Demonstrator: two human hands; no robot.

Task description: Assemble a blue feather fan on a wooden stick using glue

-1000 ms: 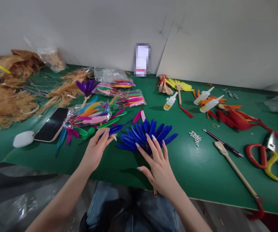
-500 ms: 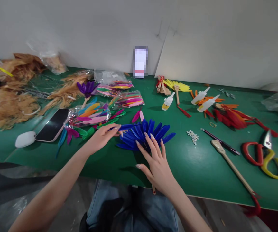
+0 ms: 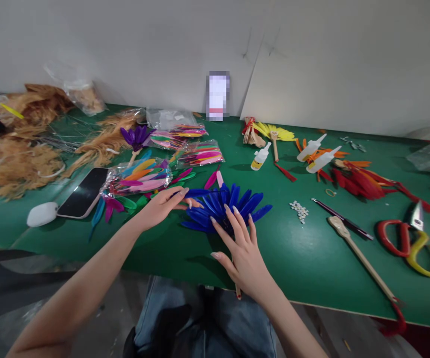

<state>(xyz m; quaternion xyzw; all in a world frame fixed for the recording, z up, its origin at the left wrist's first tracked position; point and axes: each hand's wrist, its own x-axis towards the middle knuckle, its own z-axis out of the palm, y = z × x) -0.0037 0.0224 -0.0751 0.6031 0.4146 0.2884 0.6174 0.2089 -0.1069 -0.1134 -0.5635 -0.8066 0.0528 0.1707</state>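
Observation:
A fan of blue feathers (image 3: 250, 205) lies on the green table in front of me, the end of its wooden handle (image 3: 238, 293) showing near the table edge. My right hand (image 3: 243, 253) rests over the fan's base, fingers stretched and apart, with the fingertips on the feathers. At the fan's left side, my left hand (image 3: 162, 208) pinches a single blue feather (image 3: 197, 192) between thumb and forefinger. That feather lies across the fan's left edge; whether its tip touches the fan, I cannot tell. A pink feather (image 3: 220, 178) and a magenta feather (image 3: 211, 179) lie just behind.
Bagged coloured feathers (image 3: 138, 176), a phone (image 3: 83, 193) and a white case (image 3: 42, 214) are at left. Rightward lie glue bottles (image 3: 260, 156), white beads (image 3: 299, 212), a pen (image 3: 344, 219), a carved wooden stick (image 3: 364, 261) and scissors (image 3: 411, 238). Another phone (image 3: 218, 97) stands against the wall.
The view has shifted slightly. Beneath the pinched feather, my left hand's other fingers reach a little farther right; my right hand stays on the fan.

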